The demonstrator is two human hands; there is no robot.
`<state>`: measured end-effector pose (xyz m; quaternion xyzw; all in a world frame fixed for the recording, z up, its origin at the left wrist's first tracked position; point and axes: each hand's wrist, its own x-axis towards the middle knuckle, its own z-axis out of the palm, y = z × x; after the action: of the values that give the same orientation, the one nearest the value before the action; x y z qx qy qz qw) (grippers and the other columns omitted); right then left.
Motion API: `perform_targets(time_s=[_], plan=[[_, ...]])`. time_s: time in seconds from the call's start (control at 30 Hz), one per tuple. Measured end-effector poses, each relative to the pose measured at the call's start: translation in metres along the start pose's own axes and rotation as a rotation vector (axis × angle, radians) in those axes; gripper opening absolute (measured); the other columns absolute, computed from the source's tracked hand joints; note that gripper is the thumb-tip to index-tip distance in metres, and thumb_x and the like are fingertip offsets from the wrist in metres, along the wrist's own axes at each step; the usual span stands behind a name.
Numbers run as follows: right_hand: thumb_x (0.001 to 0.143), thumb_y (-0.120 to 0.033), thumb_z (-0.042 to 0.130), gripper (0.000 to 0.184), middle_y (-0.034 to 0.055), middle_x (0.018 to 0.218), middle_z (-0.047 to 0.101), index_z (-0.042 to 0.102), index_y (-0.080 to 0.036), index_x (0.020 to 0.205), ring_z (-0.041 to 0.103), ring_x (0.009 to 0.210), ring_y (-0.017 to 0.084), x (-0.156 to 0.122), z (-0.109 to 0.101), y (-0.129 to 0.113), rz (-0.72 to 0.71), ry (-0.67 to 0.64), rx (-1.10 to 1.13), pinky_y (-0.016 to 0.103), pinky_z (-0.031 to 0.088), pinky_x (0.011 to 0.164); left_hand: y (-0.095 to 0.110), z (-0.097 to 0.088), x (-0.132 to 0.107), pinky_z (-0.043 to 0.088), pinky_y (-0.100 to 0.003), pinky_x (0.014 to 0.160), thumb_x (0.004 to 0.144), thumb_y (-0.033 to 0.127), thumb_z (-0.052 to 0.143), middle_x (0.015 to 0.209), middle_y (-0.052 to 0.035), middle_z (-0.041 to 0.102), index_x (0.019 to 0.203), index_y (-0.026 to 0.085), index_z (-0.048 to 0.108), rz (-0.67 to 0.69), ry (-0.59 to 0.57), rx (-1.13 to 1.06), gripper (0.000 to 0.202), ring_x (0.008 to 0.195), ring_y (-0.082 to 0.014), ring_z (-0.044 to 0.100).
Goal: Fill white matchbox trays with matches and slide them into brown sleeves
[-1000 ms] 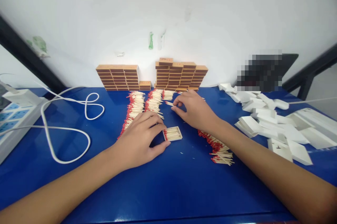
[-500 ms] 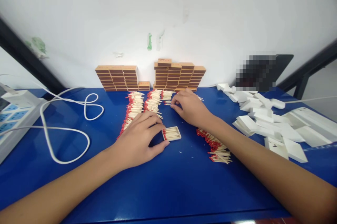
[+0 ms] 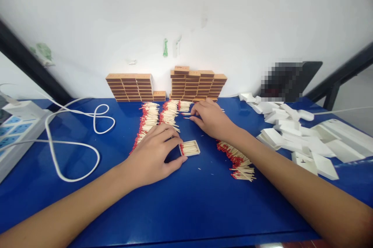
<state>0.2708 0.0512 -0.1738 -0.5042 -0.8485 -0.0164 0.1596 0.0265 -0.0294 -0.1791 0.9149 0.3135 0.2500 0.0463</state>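
Note:
A small white matchbox tray (image 3: 199, 151) with red-tipped matches (image 3: 189, 148) in it rests on the blue table. My left hand (image 3: 155, 155) is curled at its left end, thumb and fingers holding the near and far corners. Beyond and to the right, my right hand (image 3: 212, 120) is closed in a pinch at a single match (image 3: 187, 118) whose red head points left; the match's other end is hidden by the fingers. Long rows of matches (image 3: 168, 116) lie left of the right hand, and a short row (image 3: 184, 106) lies behind it.
Stacked brown matchboxes (image 3: 129, 87) stand along the wall. Another heap of matches (image 3: 236, 158) lies beneath my right forearm. White paper trays (image 3: 279, 118) are piled at the right. A power strip (image 3: 20, 131) and looping white cable (image 3: 49, 143) occupy the left.
My right hand has shifted very slightly to the right, with a match now showing at its fingertips apart from another behind. The left hand and tray have stayed put.

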Motion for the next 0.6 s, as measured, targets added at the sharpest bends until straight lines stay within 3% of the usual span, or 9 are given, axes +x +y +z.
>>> perform_targets(time_s=[0.2, 0.3, 0.4, 0.6], plan=[[0.101, -0.024, 0.066, 0.011, 0.0071, 0.089, 0.068, 0.067, -0.019, 0.091, 0.057, 0.089, 0.024, -0.016, -0.018, -0.01, -0.091, 0.097, 0.204, 0.036, 0.041, 0.084, 0.0, -0.001, 0.0, 0.054, -0.051, 0.108, 0.098, 0.037, 0.073, 0.114, -0.0096, 0.075, 0.114, 0.02, 0.075, -0.012, -0.001, -0.004, 0.024, 0.121, -0.0305, 0.065], [0.097, -0.038, 0.074, 0.018, 0.0029, 0.087, 0.066, 0.068, -0.021, 0.097, 0.059, 0.085, 0.021, -0.031, -0.033, -0.024, -0.128, -0.112, 0.38, 0.032, 0.042, 0.076, 0.0, -0.002, 0.0, 0.053, -0.051, 0.11, 0.098, 0.038, 0.072, 0.116, -0.0093, 0.074, 0.113, 0.02, 0.074, -0.012, -0.008, -0.009, 0.023, 0.122, -0.0303, 0.064], [0.096, -0.04, 0.074, 0.02, 0.0018, 0.089, 0.065, 0.069, -0.022, 0.102, 0.059, 0.082, 0.019, -0.04, -0.042, -0.033, -0.119, -0.289, 0.415, 0.031, 0.042, 0.073, -0.001, -0.002, 0.0, 0.053, -0.051, 0.111, 0.098, 0.037, 0.072, 0.118, -0.0089, 0.074, 0.114, 0.02, 0.074, -0.013, -0.016, -0.02, 0.022, 0.123, -0.0298, 0.062], [0.096, -0.039, 0.071, 0.019, 0.0006, 0.086, 0.066, 0.069, -0.023, 0.105, 0.057, 0.074, 0.017, -0.039, -0.043, -0.03, -0.092, -0.371, 0.429, 0.031, 0.04, 0.066, -0.001, -0.001, 0.0, 0.052, -0.05, 0.111, 0.099, 0.038, 0.072, 0.116, -0.0094, 0.073, 0.113, 0.019, 0.075, -0.019, -0.016, -0.025, 0.024, 0.123, -0.0292, 0.062]])
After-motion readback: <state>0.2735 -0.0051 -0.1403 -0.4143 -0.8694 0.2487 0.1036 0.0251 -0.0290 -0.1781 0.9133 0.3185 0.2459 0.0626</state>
